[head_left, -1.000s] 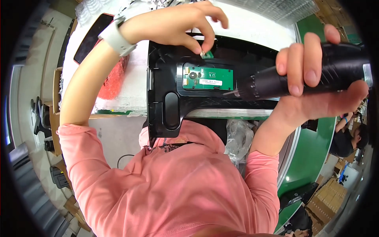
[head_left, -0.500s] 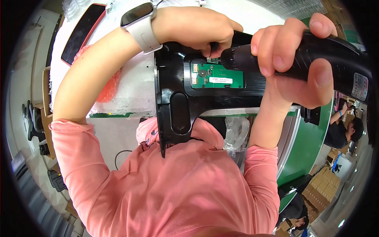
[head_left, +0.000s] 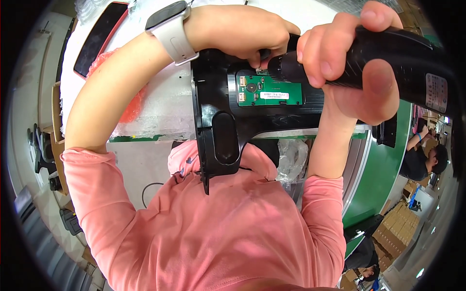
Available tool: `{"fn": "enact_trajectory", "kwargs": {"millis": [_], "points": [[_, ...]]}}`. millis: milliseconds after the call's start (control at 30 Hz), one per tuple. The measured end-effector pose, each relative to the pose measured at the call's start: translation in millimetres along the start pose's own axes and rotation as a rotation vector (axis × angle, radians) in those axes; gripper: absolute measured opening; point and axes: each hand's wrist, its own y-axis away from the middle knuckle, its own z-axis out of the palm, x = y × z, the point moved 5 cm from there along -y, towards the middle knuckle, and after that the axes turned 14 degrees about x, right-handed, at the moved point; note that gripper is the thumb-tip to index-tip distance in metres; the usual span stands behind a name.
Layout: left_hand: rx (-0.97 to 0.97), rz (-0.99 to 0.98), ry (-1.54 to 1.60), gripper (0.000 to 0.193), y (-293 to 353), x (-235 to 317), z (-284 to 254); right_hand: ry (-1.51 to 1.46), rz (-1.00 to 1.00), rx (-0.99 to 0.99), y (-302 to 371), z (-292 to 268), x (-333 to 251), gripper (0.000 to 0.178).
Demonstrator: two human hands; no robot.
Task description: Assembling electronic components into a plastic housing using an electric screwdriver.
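Note:
My right hand (head_left: 340, 58) is wrapped round a black electric screwdriver (head_left: 383, 56) with a white label. The tool lies almost level, its ridged nose (head_left: 284, 68) pointing left at the top edge of a green circuit board (head_left: 269, 92). That board sits in a recess of a black plastic housing (head_left: 216, 104). From the left, my left hand (head_left: 247, 34) reaches over the housing, wearing a watch on the wrist. Its fingertips are pinched together at a small part (head_left: 262, 71) by the board's upper edge. What they hold, and the screwdriver's tip, are hidden.
A dark flat device with a red edge (head_left: 99, 41) lies on the white-topped table at far left, beside red bubble wrap (head_left: 131, 106). Clear plastic bags (head_left: 291, 160) hang below the table edge. At right are a green surface (head_left: 374, 179), stacked cartons (head_left: 398, 230) and other people.
Both hands have shifted slightly, the right hand with the screwdriver moving left and up. The housing and board have slid a little to the right.

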Motion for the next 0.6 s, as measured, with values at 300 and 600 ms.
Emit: {"fn": "enact_trajectory", "kwargs": {"millis": [300,600], "points": [[-0.021,-0.708,0.805,0.025,4,-18,14,-0.139,-0.065,-0.124,-10,4,10,0.055],[-0.013,-0.01,0.613,0.031,0,-21,12,0.034,0.043,0.065,-20,11,22,0.041]]}}
